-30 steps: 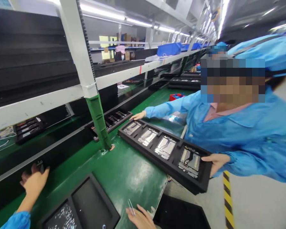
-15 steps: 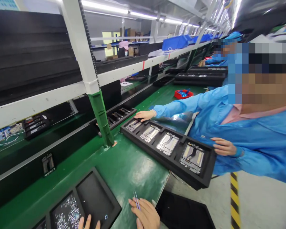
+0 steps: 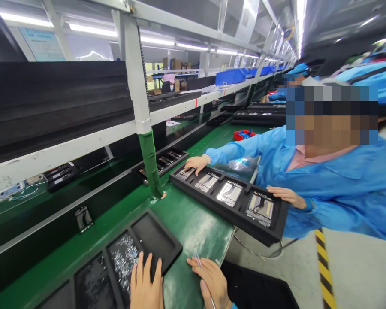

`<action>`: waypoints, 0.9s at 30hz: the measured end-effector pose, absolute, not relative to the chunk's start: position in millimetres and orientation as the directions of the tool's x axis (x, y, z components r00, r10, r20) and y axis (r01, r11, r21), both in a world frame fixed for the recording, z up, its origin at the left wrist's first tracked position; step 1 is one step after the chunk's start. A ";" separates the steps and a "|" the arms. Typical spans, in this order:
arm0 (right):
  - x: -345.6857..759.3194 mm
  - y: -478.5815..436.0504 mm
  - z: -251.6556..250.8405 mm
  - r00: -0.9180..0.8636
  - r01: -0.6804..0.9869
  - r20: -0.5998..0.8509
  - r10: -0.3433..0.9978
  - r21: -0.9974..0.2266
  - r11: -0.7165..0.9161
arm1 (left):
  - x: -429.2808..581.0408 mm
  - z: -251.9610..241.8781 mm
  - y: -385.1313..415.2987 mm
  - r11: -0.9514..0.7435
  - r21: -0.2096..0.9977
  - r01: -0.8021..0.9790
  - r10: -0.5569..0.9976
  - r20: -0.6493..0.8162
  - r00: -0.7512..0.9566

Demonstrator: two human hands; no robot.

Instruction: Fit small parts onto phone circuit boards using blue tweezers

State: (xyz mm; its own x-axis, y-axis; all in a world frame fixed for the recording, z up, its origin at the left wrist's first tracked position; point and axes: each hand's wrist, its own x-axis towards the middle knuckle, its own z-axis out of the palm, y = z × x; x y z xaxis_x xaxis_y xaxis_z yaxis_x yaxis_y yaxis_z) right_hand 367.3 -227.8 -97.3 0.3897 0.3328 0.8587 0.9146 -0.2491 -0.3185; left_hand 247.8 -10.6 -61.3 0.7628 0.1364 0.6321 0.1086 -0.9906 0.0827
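Observation:
My left hand (image 3: 147, 281) lies with its fingers spread over the compartmented black tray (image 3: 173, 253), near the divider between two compartments. One compartment holds many small shiny pieces (image 3: 124, 257); another, to its left, has dark thin bits (image 3: 94, 281). In my right hand (image 3: 212, 279) is a pair of thin tweezers (image 3: 197, 260), their tips sticking out past the fingers. That hand rests on the green bench (image 3: 193, 236) close to its edge, to the right of the tray.
A co-worker in blue (image 3: 341, 189) has both hands on a long black foam tray (image 3: 223, 201) of metallic device parts. One device part (image 3: 84, 219) lies by the rail. A green-wrapped post (image 3: 151, 165) stands on the bench. Below the edge is a black tray (image 3: 260, 287).
The view has tilted up and left, showing more of the compartmented tray. My left hand reaches further over it. The co-worker's nearer hand has come onto the foam tray's end.

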 end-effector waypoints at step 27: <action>465.2 -350.9 -74.1 0.835 0.119 -0.064 -0.546 -0.949 0.293 | 445.4 -45.6 -171.6 -0.796 0.599 -0.087 0.206 0.403 0.892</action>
